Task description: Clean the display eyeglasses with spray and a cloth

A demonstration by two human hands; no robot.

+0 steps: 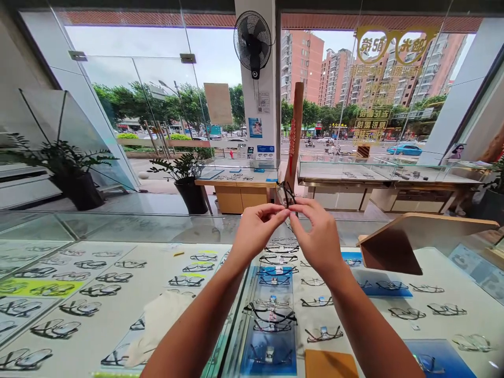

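Observation:
Both my hands are raised above a glass display counter [118, 226]. My left hand [255, 231] and my right hand [321, 236] are closed in pinches on a pair of dark-framed glasses [286, 194], held up between the fingertips at chest height. The glasses point away from me, and part of the frame is hidden by my fingers. Under the glass lie several rows of spectacles [271, 315] on white and blue trays.
A white cloth [157, 320] lies on the counter at the lower left. A tilted wooden-backed mirror [413, 239] stands at the right. Further counters [370, 181], potted plants [74, 173], a wall fan [252, 44] and shop windows are beyond.

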